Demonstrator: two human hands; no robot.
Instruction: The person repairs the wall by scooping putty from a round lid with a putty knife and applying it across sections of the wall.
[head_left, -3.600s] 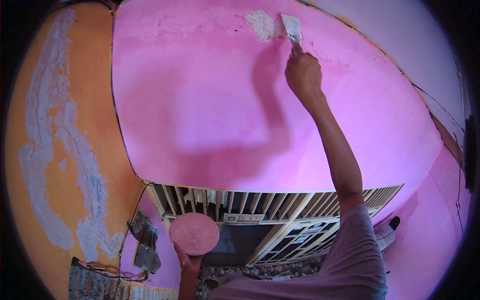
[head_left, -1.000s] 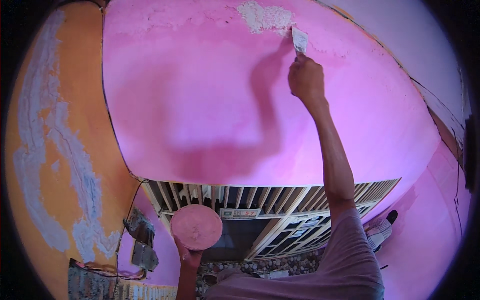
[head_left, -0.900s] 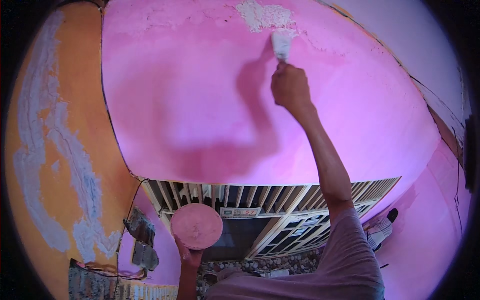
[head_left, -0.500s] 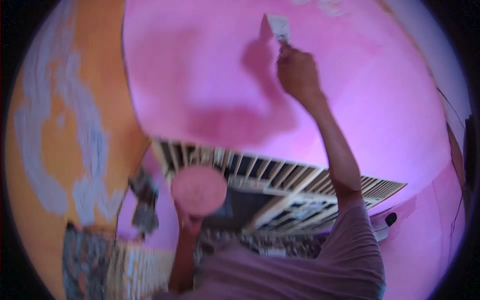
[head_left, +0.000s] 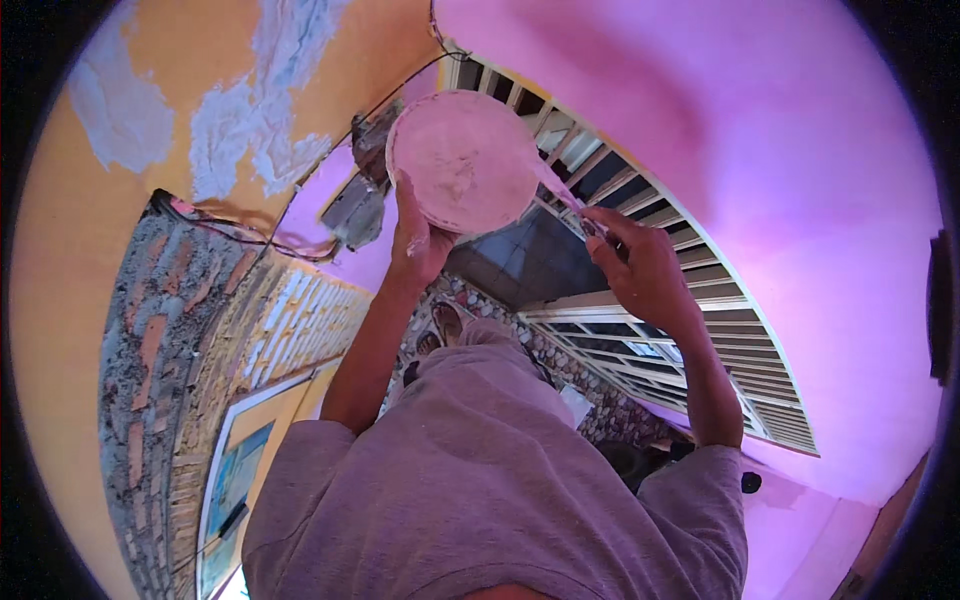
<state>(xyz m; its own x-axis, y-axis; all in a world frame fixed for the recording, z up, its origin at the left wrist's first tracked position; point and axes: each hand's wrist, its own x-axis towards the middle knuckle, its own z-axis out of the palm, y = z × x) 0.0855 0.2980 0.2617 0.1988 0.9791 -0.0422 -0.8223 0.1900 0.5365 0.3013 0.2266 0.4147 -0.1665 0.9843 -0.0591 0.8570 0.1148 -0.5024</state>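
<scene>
Down from high on the pink wall (head_left: 830, 250) had come the putty knife (head_left: 562, 190), which half a second earlier pointed upward against the paint; now it slanted toward the round pink disc (head_left: 462, 155), and the view had tipped downward and turned, so that the shirt (head_left: 480, 470) filled the lower middle. The right-hand grip (head_left: 640, 268) was closed around the knife's handle, thumb and fingers wrapped near the base of the blade. The blade's end overlapped the right rim of the disc; whether it pressed on the surface could not be told. The left-hand grip (head_left: 422, 245) held the disc by its lower left edge, the thumb up along the rim and the other fingers mostly hidden beneath. The disc's broad face was turned up toward the camera, pink all over, with a rougher smear near its middle. Behind the right forearm ran a pale slatted grille (head_left: 700, 262), curving along the bottom of the pink wall. To the left stood an orange wall (head_left: 60, 330) with whitish patches (head_left: 225, 135), and below them a rough strip of brickwork (head_left: 150, 350). A thin dark wire (head_left: 268, 240) crossed near it. Between the arms, beyond the shirt, showed a foot (head_left: 447, 322) on a pebbled floor (head_left: 612, 412).
</scene>
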